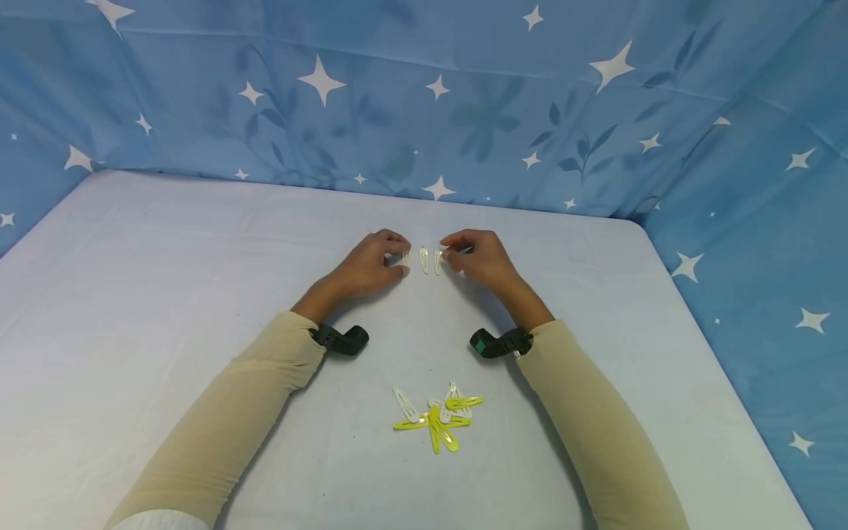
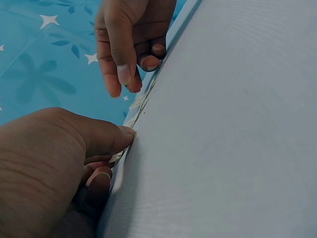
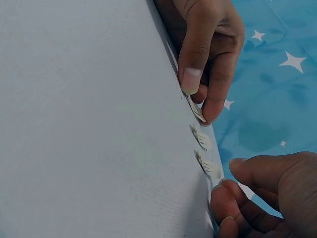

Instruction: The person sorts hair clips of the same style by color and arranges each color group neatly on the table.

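Three cream snap hair clips stand side by side on the white table. My left hand [image 1: 371, 263] pinches the leftmost hair clip [image 3: 196, 110] by its two ends, between thumb and finger. The middle hair clip [image 1: 424, 260] lies untouched between my hands. Beside the rightmost hair clip [image 3: 208, 166] is my right hand [image 1: 482, 258], its thumb and fingers loosely bent and apart. In the right wrist view a small gap shows between those fingertips and that clip. Closer to me lies a loose pile of yellow hair clips [image 1: 447, 434] and white hair clips [image 1: 405, 405], some overlapping.
A white cloth covers the table [image 1: 165, 294]. Behind it and along the right side hangs a blue curtain [image 1: 397, 96] with white stars. Each wrist wears a black camera band, the left band [image 1: 341, 340] and the right band [image 1: 500, 344].
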Demonstrator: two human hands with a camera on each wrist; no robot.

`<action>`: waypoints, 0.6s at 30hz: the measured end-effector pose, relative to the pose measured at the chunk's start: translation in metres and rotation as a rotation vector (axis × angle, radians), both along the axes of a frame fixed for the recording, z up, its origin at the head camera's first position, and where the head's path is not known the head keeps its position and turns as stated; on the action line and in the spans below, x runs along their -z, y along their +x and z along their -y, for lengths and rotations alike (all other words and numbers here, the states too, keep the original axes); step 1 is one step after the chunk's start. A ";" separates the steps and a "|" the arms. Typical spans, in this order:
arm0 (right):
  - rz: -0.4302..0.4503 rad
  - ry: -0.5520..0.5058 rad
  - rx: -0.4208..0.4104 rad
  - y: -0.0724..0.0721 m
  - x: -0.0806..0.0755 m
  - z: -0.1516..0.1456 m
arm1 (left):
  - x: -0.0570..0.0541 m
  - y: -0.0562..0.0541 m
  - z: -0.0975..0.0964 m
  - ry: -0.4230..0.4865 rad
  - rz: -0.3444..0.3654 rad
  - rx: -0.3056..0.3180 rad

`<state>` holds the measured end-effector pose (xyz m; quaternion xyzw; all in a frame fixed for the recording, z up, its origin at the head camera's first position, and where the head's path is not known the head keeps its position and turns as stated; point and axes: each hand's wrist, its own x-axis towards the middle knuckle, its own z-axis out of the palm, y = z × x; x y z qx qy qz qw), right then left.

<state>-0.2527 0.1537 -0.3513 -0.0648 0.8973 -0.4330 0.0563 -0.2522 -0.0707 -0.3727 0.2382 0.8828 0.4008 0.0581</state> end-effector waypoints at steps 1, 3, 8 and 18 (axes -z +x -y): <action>0.004 0.005 -0.003 0.001 0.000 -0.001 | 0.000 0.000 0.000 0.000 -0.002 0.002; 0.010 0.007 -0.015 0.004 -0.001 -0.001 | -0.001 0.000 -0.001 -0.003 -0.008 0.003; 0.015 -0.017 -0.078 0.013 -0.003 -0.002 | 0.000 -0.001 -0.001 -0.006 -0.022 0.006; -0.018 -0.056 -0.173 0.033 -0.012 0.002 | 0.000 -0.001 -0.001 -0.010 -0.036 0.011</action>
